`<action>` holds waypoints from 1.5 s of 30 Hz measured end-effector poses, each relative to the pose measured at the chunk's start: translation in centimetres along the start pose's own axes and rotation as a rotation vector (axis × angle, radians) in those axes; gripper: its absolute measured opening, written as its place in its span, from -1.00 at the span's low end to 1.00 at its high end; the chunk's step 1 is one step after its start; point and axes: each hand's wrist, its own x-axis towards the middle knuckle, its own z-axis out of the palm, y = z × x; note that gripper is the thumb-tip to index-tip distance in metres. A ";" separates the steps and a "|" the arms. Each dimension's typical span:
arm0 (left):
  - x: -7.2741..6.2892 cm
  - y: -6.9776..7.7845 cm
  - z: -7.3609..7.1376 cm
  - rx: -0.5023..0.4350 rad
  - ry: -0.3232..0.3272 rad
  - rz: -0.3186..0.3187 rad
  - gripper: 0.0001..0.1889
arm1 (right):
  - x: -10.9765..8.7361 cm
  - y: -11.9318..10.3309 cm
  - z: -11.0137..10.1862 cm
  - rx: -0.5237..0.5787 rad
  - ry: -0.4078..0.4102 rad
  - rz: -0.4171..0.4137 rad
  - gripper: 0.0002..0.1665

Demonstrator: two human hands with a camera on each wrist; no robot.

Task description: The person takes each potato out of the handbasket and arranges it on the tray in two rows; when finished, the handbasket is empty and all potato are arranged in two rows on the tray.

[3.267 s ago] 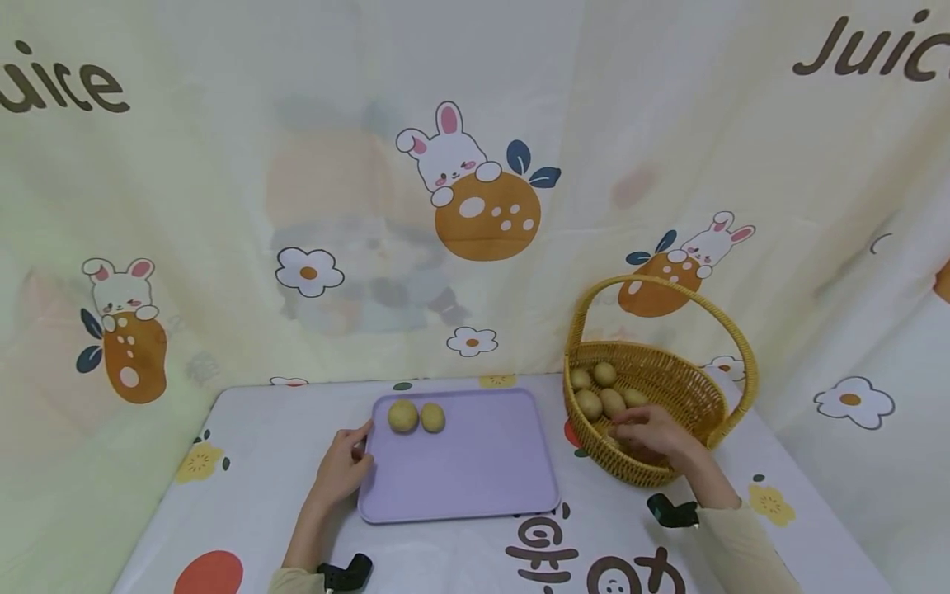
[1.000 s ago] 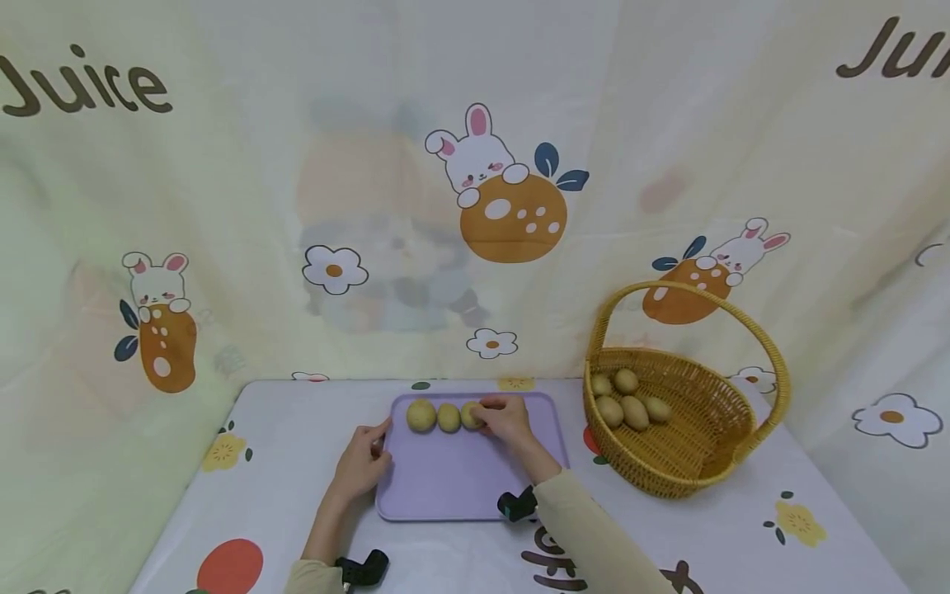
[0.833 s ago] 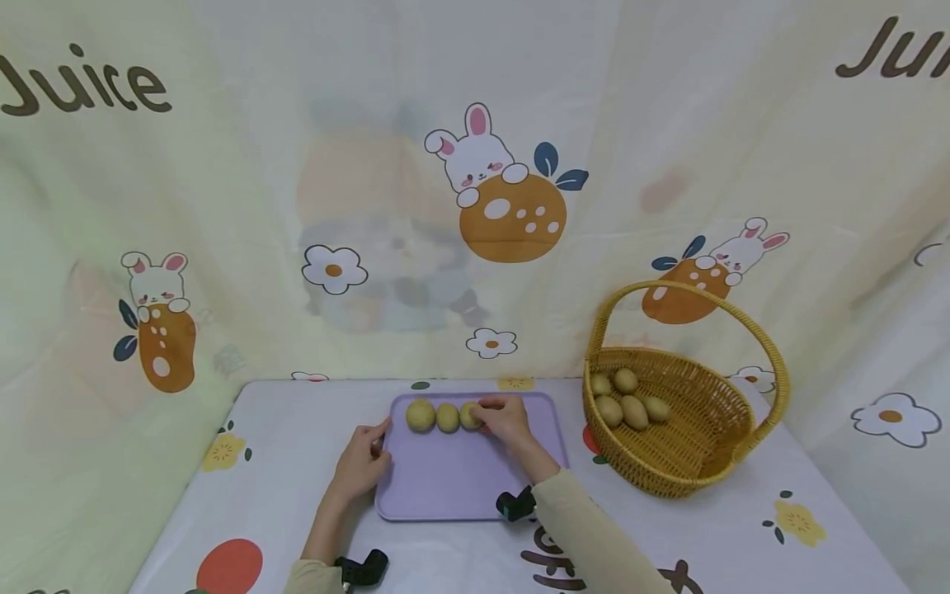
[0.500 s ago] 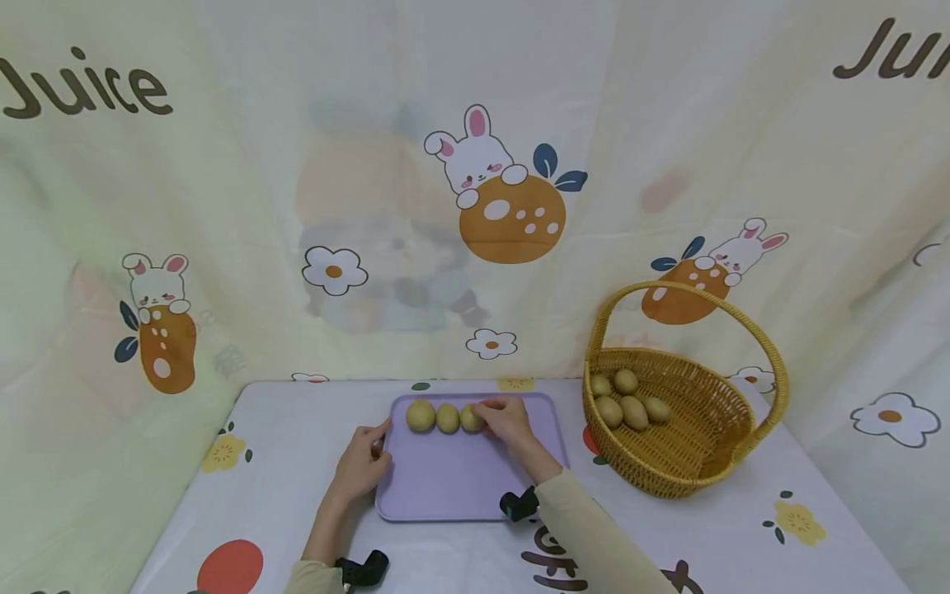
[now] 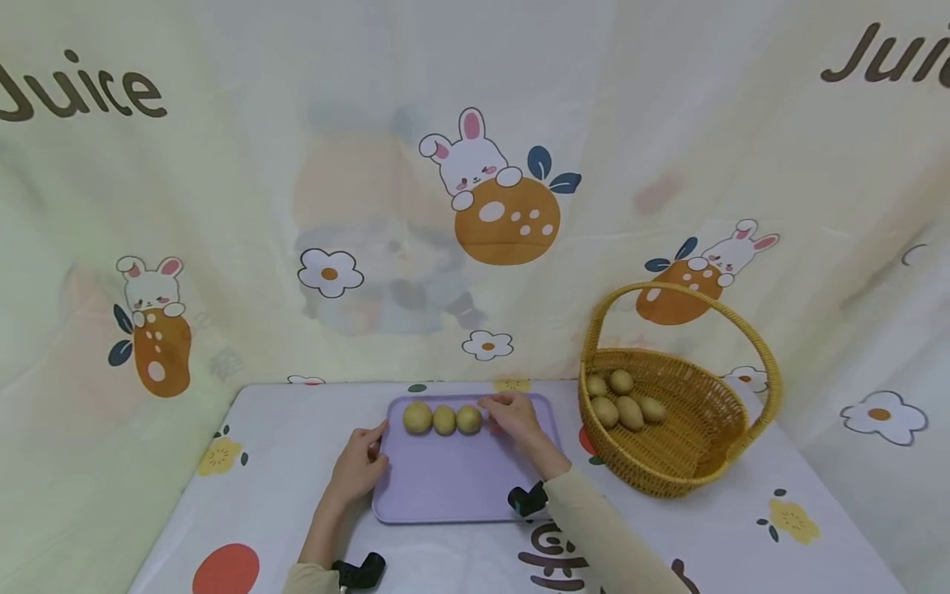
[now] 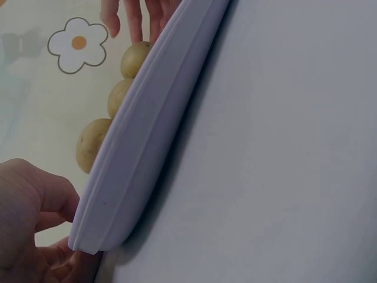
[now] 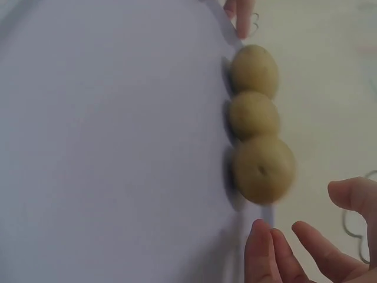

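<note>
Three potatoes stand in a row along the far side of the lilac tray point(image 5: 460, 487): a larger left one point(image 5: 417, 417), a small middle one point(image 5: 444, 420) and a right one point(image 5: 469, 419). Just right of that last potato, my right hand point(image 5: 517, 419) hovers over the tray; the right wrist view shows its fingers spread, with a gap to the potato point(image 7: 263, 170). At the tray's left side my left hand point(image 5: 358, 466) holds the edge, fingers bent around the rim point(image 6: 88, 236) in the left wrist view.
To the right of the tray stands a wicker basket point(image 5: 660, 483) with a tall arched handle. Several potatoes point(image 5: 629, 412) lie in its left part. A printed cloth covers the table point(image 5: 297, 429), and a patterned curtain point(image 5: 386, 346) hangs behind it.
My right hand has moved from the basket to the tray, set the third potato beside the other two and let go of it, drawing slightly right. My left hand stays at the tray's edge.
</note>
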 end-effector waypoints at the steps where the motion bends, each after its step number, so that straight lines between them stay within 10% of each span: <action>1: 0.0 0.0 0.0 0.000 0.002 -0.005 -0.37 | 0.1 -0.1 -0.3 -0.009 0.002 -0.008 -0.67; 21: -0.1 0.3 0.0 -0.006 0.009 0.010 -0.37 | -0.2 -5.7 -12.7 -0.088 -0.003 -0.077 -0.45; 27: -0.3 0.4 -0.2 -0.014 -0.001 0.008 -0.37 | 0.0 -4.6 -18.0 -0.080 0.024 -0.108 -0.40; 34: -0.3 0.5 -0.2 -0.002 -0.009 -0.013 -0.37 | -0.4 -2.2 -23.1 -0.322 0.121 -0.052 -0.36; 45: -0.3 0.3 0.0 0.001 0.008 -0.007 -0.38 | -0.4 0.1 -25.4 -0.269 0.043 0.116 -0.32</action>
